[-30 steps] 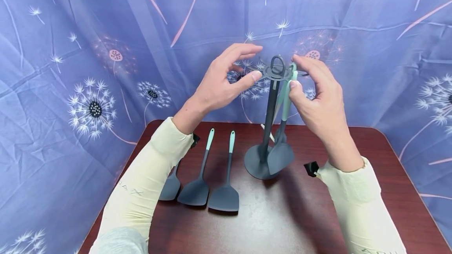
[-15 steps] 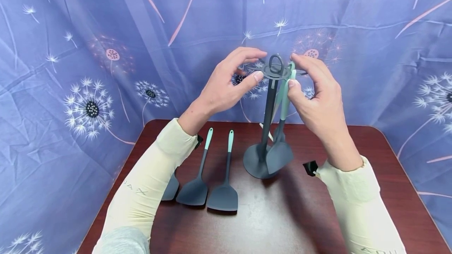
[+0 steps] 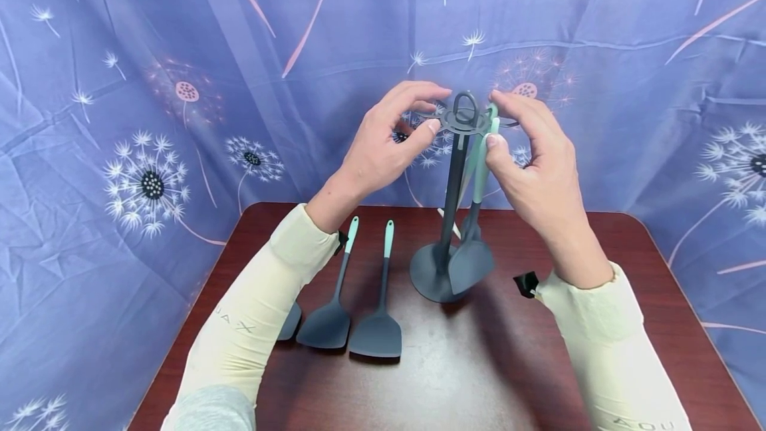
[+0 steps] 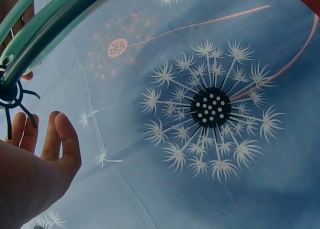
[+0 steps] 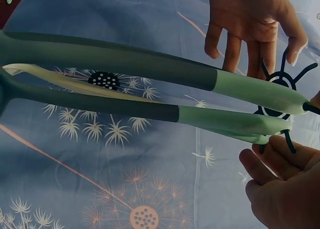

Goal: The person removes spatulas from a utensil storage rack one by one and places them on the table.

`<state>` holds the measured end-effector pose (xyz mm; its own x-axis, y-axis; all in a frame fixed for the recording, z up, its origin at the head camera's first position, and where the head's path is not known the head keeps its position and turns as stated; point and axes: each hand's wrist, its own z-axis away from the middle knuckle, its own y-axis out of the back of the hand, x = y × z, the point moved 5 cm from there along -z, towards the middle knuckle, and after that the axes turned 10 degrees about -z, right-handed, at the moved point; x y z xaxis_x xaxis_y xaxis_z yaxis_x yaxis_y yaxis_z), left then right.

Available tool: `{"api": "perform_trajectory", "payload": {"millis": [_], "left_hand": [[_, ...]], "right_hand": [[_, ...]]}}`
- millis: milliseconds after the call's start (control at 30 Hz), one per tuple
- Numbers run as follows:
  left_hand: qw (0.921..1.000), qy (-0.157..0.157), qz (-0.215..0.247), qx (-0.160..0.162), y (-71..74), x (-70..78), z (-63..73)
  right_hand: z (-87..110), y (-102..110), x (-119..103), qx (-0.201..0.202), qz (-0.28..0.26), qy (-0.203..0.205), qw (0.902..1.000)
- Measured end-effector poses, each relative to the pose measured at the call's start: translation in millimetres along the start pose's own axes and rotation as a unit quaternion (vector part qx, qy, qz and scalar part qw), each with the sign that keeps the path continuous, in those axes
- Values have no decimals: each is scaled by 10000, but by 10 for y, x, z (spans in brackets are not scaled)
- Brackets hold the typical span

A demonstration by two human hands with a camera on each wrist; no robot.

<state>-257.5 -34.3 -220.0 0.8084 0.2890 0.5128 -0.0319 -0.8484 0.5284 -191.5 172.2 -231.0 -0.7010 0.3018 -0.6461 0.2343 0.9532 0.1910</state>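
Observation:
A dark utensil stand with a hooked disc at its top rises from a round base. Spatulas with green handles hang from its right side; the blade of the front spatula faces me. At the top of its handle, my right hand pinches between thumb and forefinger. My left hand curves loosely around the disc's left hooks, fingers apart; whether its thumb touches a hook I cannot tell. In the right wrist view, the hanging handles run between both hands. The left wrist view shows my left hand beside the hooks.
On the table left of the stand lie two spatulas, a near one and another. A third spatula is partly hidden by my left sleeve. Behind the stand shows a pale strip. A patterned curtain encloses the table.
My left hand has come slightly closer to the stand's top. The right hand keeps its place at the handle. The whole view has shifted a little.

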Motion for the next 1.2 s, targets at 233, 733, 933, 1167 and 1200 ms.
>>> {"api": "perform_trajectory", "payload": {"millis": [233, 733, 933, 1167, 1200], "left_hand": [[9997, 100, 81, 208, -50, -9, 31], [9972, 159, 376, 619, -124, -22, 77], [9962, 130, 424, 752, -160, -20, 90], [9954, 180, 466, 816, -204, -30, 89], [9953, 186, 466, 826, -208, -32, 89]], "right_hand": [[-21, -10, 11, -9, -54, 211, 9998], [-6, -31, 19, 60, -105, 96, 9999], [-6, -42, 16, 111, -200, 77, 9997], [0, -50, 7, 173, -287, 75, 9994], [-1, -51, 7, 178, -292, 80, 9994]]}}
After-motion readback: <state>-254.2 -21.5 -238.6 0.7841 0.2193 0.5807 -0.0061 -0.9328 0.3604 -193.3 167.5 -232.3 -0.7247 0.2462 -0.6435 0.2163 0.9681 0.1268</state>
